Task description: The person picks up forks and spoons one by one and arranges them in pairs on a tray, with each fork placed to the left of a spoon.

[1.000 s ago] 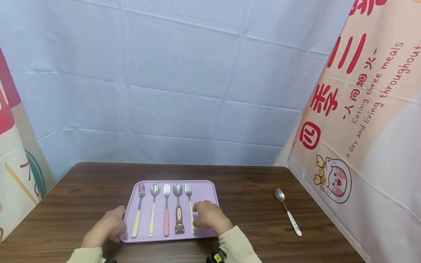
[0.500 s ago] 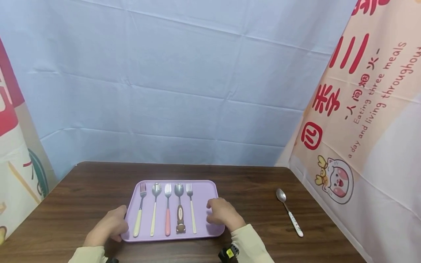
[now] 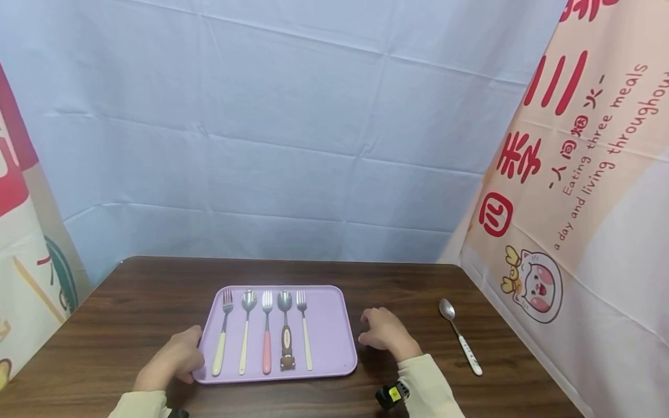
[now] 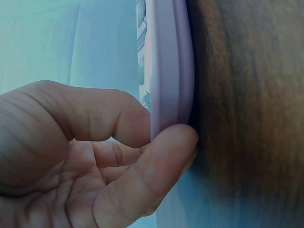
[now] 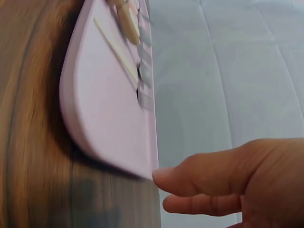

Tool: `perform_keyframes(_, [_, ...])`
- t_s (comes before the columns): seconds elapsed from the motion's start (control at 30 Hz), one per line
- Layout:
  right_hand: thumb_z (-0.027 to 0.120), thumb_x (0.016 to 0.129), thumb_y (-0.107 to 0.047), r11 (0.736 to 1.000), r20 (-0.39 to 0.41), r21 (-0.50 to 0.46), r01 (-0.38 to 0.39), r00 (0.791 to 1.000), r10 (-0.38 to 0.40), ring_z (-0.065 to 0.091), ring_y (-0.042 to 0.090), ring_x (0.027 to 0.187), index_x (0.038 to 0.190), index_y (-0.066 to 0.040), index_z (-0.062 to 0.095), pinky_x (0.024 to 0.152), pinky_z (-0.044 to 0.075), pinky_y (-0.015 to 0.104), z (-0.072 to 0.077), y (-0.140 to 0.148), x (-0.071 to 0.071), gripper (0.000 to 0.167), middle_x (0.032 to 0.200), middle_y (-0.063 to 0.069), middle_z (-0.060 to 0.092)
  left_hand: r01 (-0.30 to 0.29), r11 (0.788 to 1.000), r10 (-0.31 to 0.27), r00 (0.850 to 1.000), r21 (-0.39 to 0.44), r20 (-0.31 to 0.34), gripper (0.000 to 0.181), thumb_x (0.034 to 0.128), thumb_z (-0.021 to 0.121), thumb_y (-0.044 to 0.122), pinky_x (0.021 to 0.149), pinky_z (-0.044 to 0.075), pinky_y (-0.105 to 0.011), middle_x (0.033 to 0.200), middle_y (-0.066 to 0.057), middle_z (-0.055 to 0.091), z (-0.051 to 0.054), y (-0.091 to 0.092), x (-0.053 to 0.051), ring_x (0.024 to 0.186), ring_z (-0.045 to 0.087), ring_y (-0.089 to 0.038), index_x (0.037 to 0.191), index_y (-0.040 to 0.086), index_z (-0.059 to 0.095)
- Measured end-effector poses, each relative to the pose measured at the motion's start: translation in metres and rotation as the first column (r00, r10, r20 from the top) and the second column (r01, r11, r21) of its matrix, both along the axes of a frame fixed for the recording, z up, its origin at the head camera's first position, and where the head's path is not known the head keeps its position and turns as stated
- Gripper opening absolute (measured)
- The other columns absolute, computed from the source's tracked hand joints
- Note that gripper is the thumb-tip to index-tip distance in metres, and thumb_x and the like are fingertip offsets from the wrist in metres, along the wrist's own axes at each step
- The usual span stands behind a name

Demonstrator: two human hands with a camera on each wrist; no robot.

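A lilac tray (image 3: 333, 334) lies on the table, its left edge pinched between thumb and finger of my left hand (image 3: 175, 354); in the left wrist view the tray's rim (image 4: 172, 61) sits between them. Side by side on it are a cream-handled fork (image 3: 219, 353), a cream-handled spoon (image 3: 244, 351), a pink-handled fork (image 3: 267, 354), a brown bear-handled spoon (image 3: 287, 342) and a slim cream-handled fork (image 3: 307, 345). Just right of the tray, over the table, my right hand (image 3: 387, 331) holds nothing, fingers loosely bent. Farther right lies a spoon (image 3: 446, 309) with a white patterned handle.
The dark wooden table (image 3: 157, 290) reaches back to a pale blue cloth (image 3: 287, 145). A printed cloth (image 3: 585, 232) hangs along its right side, and another printed cloth (image 3: 26, 261) at the left.
My right hand has moved right, from beside the slim cream-handled fork, across the tray's right part and past its edge. The left hand keeps its grip on the tray.
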State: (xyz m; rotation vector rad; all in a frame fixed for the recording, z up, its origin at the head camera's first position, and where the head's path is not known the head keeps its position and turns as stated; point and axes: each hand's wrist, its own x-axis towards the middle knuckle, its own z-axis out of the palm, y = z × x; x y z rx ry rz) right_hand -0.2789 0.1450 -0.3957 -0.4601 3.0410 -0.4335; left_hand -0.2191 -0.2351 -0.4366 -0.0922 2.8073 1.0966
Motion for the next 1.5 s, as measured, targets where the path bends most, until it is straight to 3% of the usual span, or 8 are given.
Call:
perform_keyframes(0.17, [0.072,0.071,-0.013,1.000,-0.002,-0.002,0.008,1.000,-0.008,0.057,0.030,0.085,0.097,0.001,0.064,0.074,0.052,0.045,-0.001,0.015,-0.001,0.031,0.091,0.013,0.061,-0.005,1.000,0.005,1.000,-0.009,0.007,0.030,0.0644,0.050,-0.014,0.039,0.053,-0.029,0.075,-0.021,0.049,0.001,0.000,0.001,0.046,0.056,-0.023,0.094,-0.009,0.043])
perform_keyframes(0.77, [0.069,0.075,-0.010,0.988,0.060,-0.026,0.154,0.987,-0.152,0.058,0.029,0.081,0.105,0.006,0.061,0.070,0.052,0.046,-0.005,0.075,-0.004,0.035,0.094,0.017,0.061,0.000,1.000,0.000,1.000,0.011,0.010,0.030,0.0652,0.050,-0.014,0.040,0.054,-0.031,0.075,-0.021,0.049,0.003,0.001,0.001,0.049,0.056,-0.024,0.094,-0.011,0.044])
perform_keyframes(1.03, [0.068,0.073,-0.015,0.978,0.029,0.060,0.198,0.979,-0.200,0.059,0.033,0.083,0.103,0.004,0.062,0.067,0.051,0.050,-0.003,0.099,-0.004,0.036,0.093,0.017,0.062,0.001,1.000,-0.001,1.000,0.014,0.006,0.030,0.0642,0.050,-0.015,0.040,0.054,-0.031,0.074,-0.020,0.048,0.001,0.001,0.001,0.049,0.057,-0.024,0.093,-0.010,0.044])
perform_keyframes(1.13, [0.067,0.074,-0.015,0.970,0.062,0.066,0.232,0.970,-0.236,0.058,0.037,0.085,0.102,0.004,0.061,0.065,0.049,0.056,-0.003,0.106,-0.003,0.035,0.095,0.020,0.061,0.003,1.000,-0.003,1.000,0.012,0.010,0.030,0.0648,0.050,-0.014,0.040,0.054,-0.030,0.075,-0.020,0.049,0.001,0.002,0.000,0.050,0.057,-0.024,0.094,-0.010,0.044])
perform_keyframes(1.33, [0.065,0.079,-0.016,0.945,0.176,0.077,0.317,0.929,-0.326,0.051,0.049,0.088,0.112,0.005,0.058,0.067,0.045,0.065,-0.006,0.118,-0.001,0.039,0.103,0.032,0.049,0.008,1.000,-0.008,1.000,-0.003,0.017,0.029,0.0654,0.051,-0.014,0.041,0.055,-0.030,0.075,-0.020,0.049,0.002,0.002,-0.001,0.050,0.057,-0.023,0.094,-0.011,0.044])
perform_keyframes(1.5, [0.065,0.080,-0.018,0.933,0.191,0.065,0.353,0.914,-0.359,0.048,0.051,0.089,0.115,0.006,0.055,0.069,0.043,0.067,-0.007,0.124,0.000,0.043,0.103,0.033,0.044,0.010,1.000,-0.010,1.000,-0.015,0.022,0.030,0.0662,0.051,-0.014,0.041,0.055,-0.030,0.075,-0.021,0.049,0.002,0.003,-0.001,0.050,0.057,-0.023,0.095,-0.012,0.044])
